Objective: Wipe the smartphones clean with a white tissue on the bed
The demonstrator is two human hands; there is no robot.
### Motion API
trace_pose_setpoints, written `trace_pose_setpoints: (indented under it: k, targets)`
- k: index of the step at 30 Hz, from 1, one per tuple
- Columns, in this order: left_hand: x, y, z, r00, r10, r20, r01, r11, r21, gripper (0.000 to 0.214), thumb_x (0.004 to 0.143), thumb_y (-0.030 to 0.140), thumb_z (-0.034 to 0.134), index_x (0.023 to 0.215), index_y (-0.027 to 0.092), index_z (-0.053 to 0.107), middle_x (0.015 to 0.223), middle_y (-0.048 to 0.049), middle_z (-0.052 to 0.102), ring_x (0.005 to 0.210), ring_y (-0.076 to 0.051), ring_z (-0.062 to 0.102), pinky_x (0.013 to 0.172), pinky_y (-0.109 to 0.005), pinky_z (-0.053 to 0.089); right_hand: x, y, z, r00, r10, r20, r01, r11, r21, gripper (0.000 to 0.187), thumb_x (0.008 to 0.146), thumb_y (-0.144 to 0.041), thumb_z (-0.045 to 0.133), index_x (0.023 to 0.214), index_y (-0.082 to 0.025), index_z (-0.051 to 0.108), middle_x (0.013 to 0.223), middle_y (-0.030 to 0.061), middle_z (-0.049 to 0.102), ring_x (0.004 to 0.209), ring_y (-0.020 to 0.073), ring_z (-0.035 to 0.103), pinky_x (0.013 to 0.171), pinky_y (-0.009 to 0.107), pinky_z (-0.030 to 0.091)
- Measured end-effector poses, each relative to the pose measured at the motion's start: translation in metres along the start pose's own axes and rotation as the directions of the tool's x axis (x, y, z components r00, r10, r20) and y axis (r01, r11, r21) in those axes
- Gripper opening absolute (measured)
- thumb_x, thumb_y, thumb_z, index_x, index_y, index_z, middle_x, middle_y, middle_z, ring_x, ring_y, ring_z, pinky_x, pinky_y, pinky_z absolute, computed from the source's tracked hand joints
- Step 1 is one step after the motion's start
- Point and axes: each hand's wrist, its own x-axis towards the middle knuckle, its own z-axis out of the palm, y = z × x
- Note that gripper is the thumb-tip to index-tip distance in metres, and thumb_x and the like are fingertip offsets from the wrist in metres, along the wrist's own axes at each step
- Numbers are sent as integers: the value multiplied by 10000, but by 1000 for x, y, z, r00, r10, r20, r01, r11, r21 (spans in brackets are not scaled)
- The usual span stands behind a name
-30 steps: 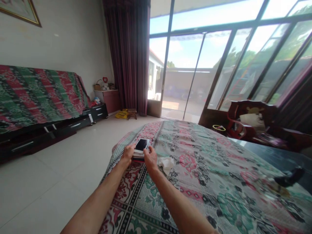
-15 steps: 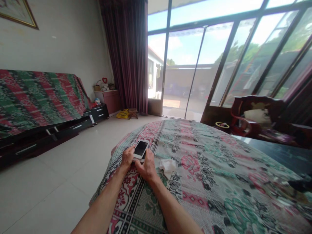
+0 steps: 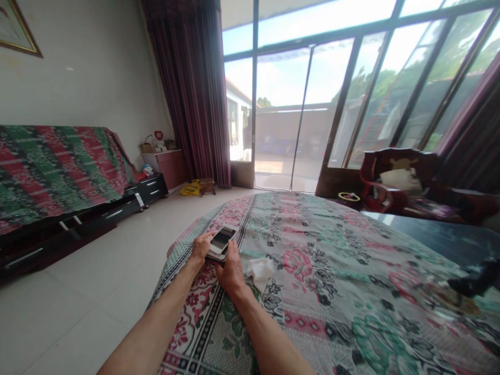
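A white smartphone (image 3: 223, 239) with a dark, reflecting screen lies between my hands, just above or on the patterned tablecloth (image 3: 297, 229). A darker edge shows under its near end, perhaps a case or a second flat thing; I cannot tell which. My left hand (image 3: 201, 247) grips the phone's left side, thumb along the edge. On the opposite side my right hand (image 3: 232, 272) has its fingers closed against the right edge and near corner. Close to the right of that hand rests a crumpled white tissue or cloth (image 3: 261, 272).
At the table's right side are a black object (image 3: 474, 284) and blurred clear items. Beyond stand a dark glossy table (image 3: 422, 237) and a wooden armchair (image 3: 390, 182). Leftward, a black low cabinet (image 3: 113, 213) carries a striped cover; a yellow bag (image 3: 190, 188) lies by the curtain.
The view has turned a little to the right. The phone has tilted in my hands, its screen now catching a reflection, and more of the dark layer shows beneath its near end.
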Motion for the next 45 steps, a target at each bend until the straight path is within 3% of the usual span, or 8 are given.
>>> trace_pose_setpoints:
  k: [6,15,19,23,28,32,37,45]
  targets:
    - [12,-11,12,1000,-1,0,1,1000,29,304,721,213,500,908,146,730,971,-69,746,909,-212,681,818,-283,530,5,4,3,999,2,-39,-3,999,-32,817,658,-37,543,1438,-32,298,1526,243,229,1426,338,203,1135,482,281]
    - [1,-26,18,936,295,-190,-277,954,117,343,770,290,428,882,169,729,985,-81,738,966,-233,659,909,-323,484,-2,-6,-6,1000,-18,15,20,989,-146,804,697,-99,542,1431,55,251,1515,305,189,1424,364,185,1135,499,262]
    - [-2,-25,17,945,225,-237,-208,973,95,369,774,297,402,895,151,718,944,-85,736,902,-228,664,864,-312,495,-9,-13,-8,998,-62,24,66,975,-211,791,686,-85,520,1407,102,255,1499,334,194,1422,373,172,1138,510,249]
    - [-3,-27,15,935,217,-280,-196,975,102,396,792,302,393,968,127,702,999,-113,719,955,-233,649,914,-331,480,-27,-24,-22,965,-260,40,262,941,-213,706,709,-68,449,1397,26,322,1493,258,276,1423,296,195,1137,479,278]
    - [-21,-29,12,840,397,-370,-305,909,285,392,800,269,425,1064,113,669,1127,-157,665,1093,-275,588,1005,-409,425,-50,-32,-77,843,-519,142,538,811,-230,519,740,-66,416,1225,-183,558,1340,96,500,1300,213,383,1108,409,331]
    - [-50,-17,18,761,614,-211,-529,775,346,372,802,187,403,1069,133,656,1124,-142,654,1119,-256,572,1037,-404,405,-52,-21,-120,919,-393,29,372,840,-396,446,731,-82,468,1140,-189,609,1281,96,536,1250,244,411,1073,416,335]
    - [-92,4,44,673,738,53,-716,632,296,385,798,141,398,1094,137,644,1133,-136,655,1123,-244,576,1026,-400,424,-54,1,-132,936,61,-346,-210,887,-411,420,741,-309,603,1114,-116,607,1204,193,562,1133,329,476,969,478,374]
    - [-126,43,72,785,575,232,-612,776,149,376,751,171,507,1091,169,670,1128,-95,681,1095,-232,605,1026,-383,440,-52,8,-164,953,65,-296,-118,979,-164,272,788,-223,446,880,-185,699,969,87,686,916,204,601,844,302,445]
